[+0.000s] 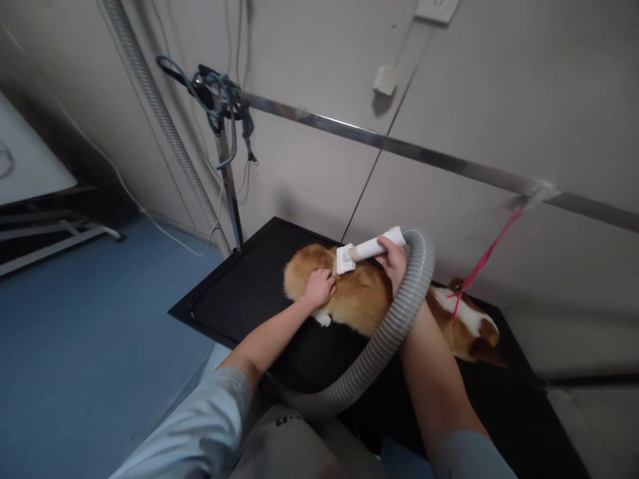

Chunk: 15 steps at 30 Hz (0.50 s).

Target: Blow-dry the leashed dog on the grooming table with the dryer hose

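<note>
A tan-and-white dog [362, 296] lies on a black grooming table [234, 293], its head toward the right. My left hand [320, 288] rests on the fur by its hindquarters, fingers laid against the coat. In my right hand [393, 258] is a white hose nozzle [372, 248], gripped around its tube. The nozzle's flat head touches the dog's back just beside my left hand. From its rear end a grey corrugated hose [394, 326] loops down over my right forearm and in front of my body.
A metal bar [349, 130] crosses above the table on an upright post. A pink strap [492, 249] runs from it to the dog's neck. Blue cords [219, 93] hang at the bar's left end. Another corrugated hose [164, 120] lies along the wall.
</note>
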### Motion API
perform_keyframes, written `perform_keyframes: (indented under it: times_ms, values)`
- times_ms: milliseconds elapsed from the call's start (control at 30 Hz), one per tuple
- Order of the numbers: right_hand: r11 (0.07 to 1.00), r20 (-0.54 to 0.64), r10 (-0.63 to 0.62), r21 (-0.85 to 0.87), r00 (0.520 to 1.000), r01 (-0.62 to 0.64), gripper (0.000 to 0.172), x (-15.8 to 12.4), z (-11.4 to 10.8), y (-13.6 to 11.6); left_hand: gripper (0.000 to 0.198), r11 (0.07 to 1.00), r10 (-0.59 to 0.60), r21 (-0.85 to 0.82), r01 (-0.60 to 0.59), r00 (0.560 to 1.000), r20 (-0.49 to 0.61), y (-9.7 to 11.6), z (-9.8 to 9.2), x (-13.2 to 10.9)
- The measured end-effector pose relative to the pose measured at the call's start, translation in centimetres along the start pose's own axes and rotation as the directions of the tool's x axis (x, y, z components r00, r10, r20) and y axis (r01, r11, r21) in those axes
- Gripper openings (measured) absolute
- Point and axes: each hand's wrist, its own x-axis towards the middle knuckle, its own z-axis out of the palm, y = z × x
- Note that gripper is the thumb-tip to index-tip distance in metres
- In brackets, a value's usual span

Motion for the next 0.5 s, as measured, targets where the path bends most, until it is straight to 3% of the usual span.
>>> perform_keyframes:
  times_ms: [167, 267, 367, 433, 500]
  values:
    - [0.997, 0.130, 0.052, -0.061, 0.990, -0.044, 0.032, 1.0, 6.8, 1.1, 0.028, 1.000, 0.024, -0.005, -0.023, 0.999, 0.043, -0.1, 1.8, -1.3]
    - [0.995, 0.184, 0.051, -0.092, 0.982, -0.034, 0.030, 0.6, 9.0, 1.3, 0.028, 0.999, 0.049, -0.004, -0.049, 0.999, 0.022, -0.3, 2.3, -1.5]
    - [0.996, 0.185, 0.007, -0.090, 0.983, 0.010, 0.037, 0.2, 8.3, 0.6, 0.028, 0.997, 0.077, -0.014, -0.078, 0.997, -0.030, -0.5, 2.7, -1.9]
    - [0.996, 0.189, -0.006, -0.082, 0.982, 0.022, 0.042, 0.0, 6.1, -0.1, 0.027, 0.996, 0.082, -0.029, -0.084, 0.995, -0.056, -0.7, 2.8, -2.2]
    - [0.995, 0.118, -0.052, -0.075, 0.992, 0.061, 0.044, -0.3, 2.8, -0.8, 0.026, 0.995, 0.078, -0.055, -0.083, 0.994, -0.077, -0.9, 2.7, -2.2]
